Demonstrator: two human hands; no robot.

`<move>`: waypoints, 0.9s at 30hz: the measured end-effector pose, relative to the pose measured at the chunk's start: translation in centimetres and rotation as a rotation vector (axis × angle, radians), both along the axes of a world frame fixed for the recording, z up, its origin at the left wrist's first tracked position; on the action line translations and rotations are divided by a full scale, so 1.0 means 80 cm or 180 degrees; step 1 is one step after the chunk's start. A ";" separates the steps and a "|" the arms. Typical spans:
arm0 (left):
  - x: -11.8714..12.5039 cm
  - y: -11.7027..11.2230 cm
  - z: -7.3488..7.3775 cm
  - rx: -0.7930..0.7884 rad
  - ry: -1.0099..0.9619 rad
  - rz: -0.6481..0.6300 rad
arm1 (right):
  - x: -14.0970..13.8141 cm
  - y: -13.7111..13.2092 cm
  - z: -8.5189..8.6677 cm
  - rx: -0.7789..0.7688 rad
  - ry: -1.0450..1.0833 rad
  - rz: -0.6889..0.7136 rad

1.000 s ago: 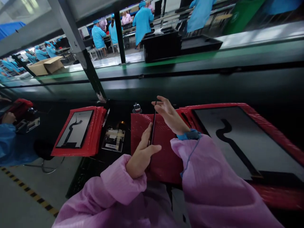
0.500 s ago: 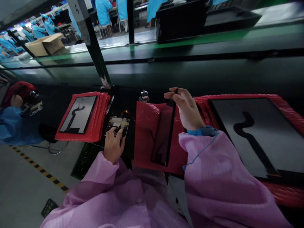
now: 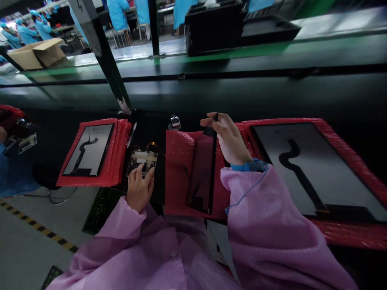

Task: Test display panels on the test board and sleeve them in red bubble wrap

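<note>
My right hand (image 3: 229,135) pinches the top of a dark, glossy display panel (image 3: 201,173), which it holds tilted on edge. Beneath the panel lies a red bubble-wrap sheet (image 3: 175,177), seen partly through or reflected in the glass. To the left, my left hand (image 3: 140,187) has its fingers apart, and their tips touch a small circuit board (image 3: 142,159) with tan tape on it. An orange flex strip (image 3: 152,145) comes off the board's far side. A metal tally counter (image 3: 174,122) stands just behind the red sheet.
Panels with black flex cables lie on red wrap piles: a left panel (image 3: 90,149) and a right panel (image 3: 320,169). A white pen-like stick (image 3: 132,133) lies by the left pile. Behind runs a green conveyor (image 3: 211,88) with black trays (image 3: 214,30). A co-worker's blue sleeve (image 3: 16,173) shows at left.
The whole scene has shifted left in view as my head turned slightly right. Both hands keep nearly the same places, the right one still holding the panel tilted.
</note>
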State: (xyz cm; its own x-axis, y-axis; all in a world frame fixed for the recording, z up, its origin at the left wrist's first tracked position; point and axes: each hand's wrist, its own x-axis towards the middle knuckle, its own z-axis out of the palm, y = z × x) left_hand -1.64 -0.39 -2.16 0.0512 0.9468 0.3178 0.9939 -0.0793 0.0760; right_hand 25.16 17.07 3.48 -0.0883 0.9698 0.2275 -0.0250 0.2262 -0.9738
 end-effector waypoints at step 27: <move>-0.003 0.058 0.011 -0.0433 -0.1550 -0.1861 | 0.026 -0.075 -0.046 -0.1605 -0.0690 -0.0378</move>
State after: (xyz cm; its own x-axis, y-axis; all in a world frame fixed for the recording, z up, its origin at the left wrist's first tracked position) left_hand -1.91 4.22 -1.28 0.4391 0.8412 0.3155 0.6455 -0.5397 0.5405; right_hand 27.27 11.03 -0.19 0.0350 0.9599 -0.2781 0.1849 -0.2797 -0.9421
